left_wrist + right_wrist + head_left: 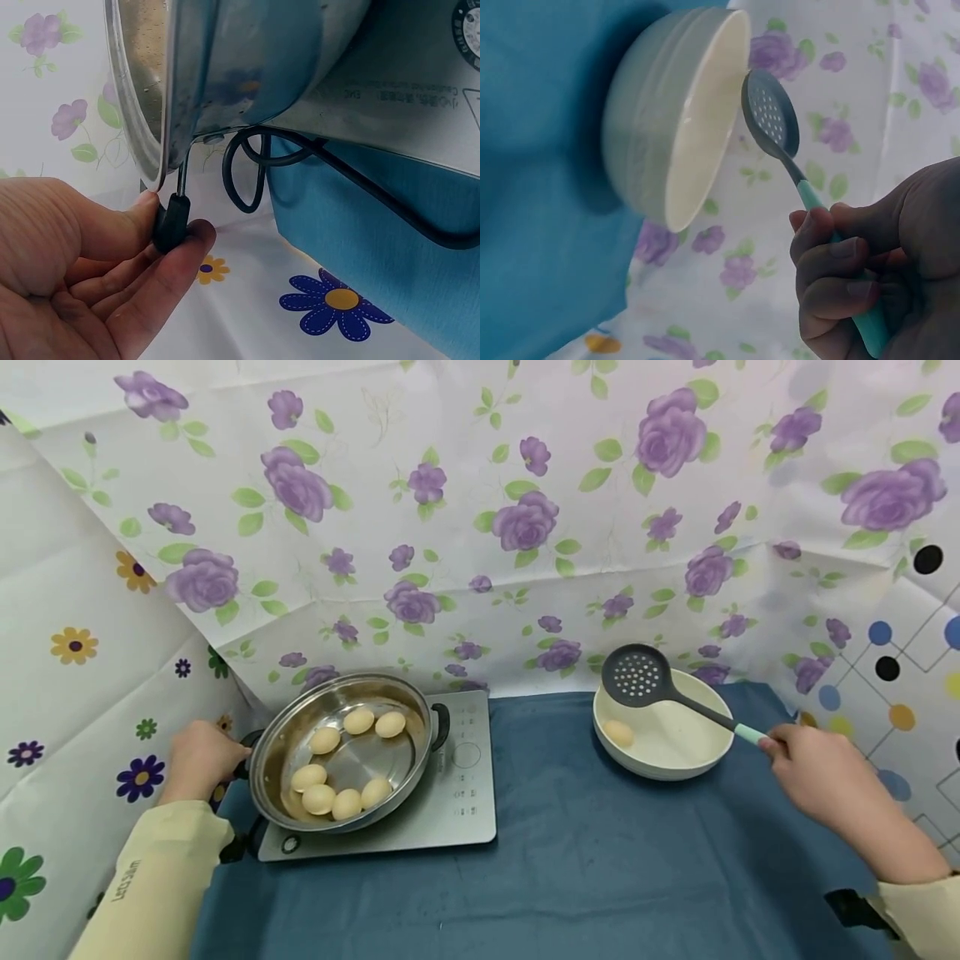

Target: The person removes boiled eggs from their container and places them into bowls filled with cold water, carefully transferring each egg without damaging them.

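Note:
My left hand [201,760] pinches the black side handle [174,223] of a steel pot [408,777] between thumb and fingers. Several pale eggs [325,741] lie on the pot's bottom, in two groups around the bare middle. In my right hand [825,772] is a skimmer [637,677], with the fingers curled round its mint-green handle [810,196]. The skimmer's dark, perforated head carries nothing and hangs over the left rim of a cream bowl [686,735]. Inside the bowl, on its left side, sits one egg [618,733].
Under the pot is a silver induction cooktop [472,802] with a touch panel on its right. A black cord [360,180] loops beside it below the pot handle. Blue cloth [570,843] covers the table, and a flowered sheet [450,527] hangs close behind.

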`<state>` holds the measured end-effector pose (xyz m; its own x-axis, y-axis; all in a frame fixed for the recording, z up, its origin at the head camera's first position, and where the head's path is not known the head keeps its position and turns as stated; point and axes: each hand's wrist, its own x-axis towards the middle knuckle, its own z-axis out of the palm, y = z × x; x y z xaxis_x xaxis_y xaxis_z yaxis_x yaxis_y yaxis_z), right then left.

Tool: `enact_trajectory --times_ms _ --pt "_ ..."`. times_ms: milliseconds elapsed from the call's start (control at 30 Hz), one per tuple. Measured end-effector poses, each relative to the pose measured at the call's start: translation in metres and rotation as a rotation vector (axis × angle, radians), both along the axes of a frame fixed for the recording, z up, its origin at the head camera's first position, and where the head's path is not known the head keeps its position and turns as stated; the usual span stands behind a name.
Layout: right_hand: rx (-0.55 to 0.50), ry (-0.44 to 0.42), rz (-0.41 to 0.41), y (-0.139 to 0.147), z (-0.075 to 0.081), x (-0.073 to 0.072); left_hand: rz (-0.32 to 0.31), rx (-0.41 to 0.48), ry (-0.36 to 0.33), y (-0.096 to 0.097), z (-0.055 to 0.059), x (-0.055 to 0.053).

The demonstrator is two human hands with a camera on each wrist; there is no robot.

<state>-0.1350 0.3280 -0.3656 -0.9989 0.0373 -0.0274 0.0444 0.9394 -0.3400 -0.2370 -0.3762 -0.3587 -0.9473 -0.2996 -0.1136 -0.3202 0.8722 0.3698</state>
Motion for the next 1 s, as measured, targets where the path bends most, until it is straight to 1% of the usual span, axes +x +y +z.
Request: enact_trajectory --times_ms 167,400,600,733,867,1000 --pt "-0.046 0.024 0.048 -0.016 0.012 -0.005 0.007 -0.011 -0.005 -0.002 -0.003 0.000" --pt "-0.091 0.029 0.098 -0.046 0.035 -0.017 0.007 -0.008 -0.003 0.000 -0.002 -0.001" --pt "-0.126 0.042 0.155 -0.083 0.049 -0.032 0.010 0.003 0.001 0.002 0.001 -0.001" --pt "-0.144 0.068 0.190 -0.109 0.058 -0.039 0.009 0.007 0.001 0.005 0.001 0.001" --pt "-0.140 0.092 0.234 -0.135 0.066 -0.045 0.007 0.008 -0.002 0.006 0.003 0.002" --pt "-0.104 0.142 0.284 -0.163 0.067 -0.054 0.002 -0.004 -0.009 0.004 0.006 0.001"
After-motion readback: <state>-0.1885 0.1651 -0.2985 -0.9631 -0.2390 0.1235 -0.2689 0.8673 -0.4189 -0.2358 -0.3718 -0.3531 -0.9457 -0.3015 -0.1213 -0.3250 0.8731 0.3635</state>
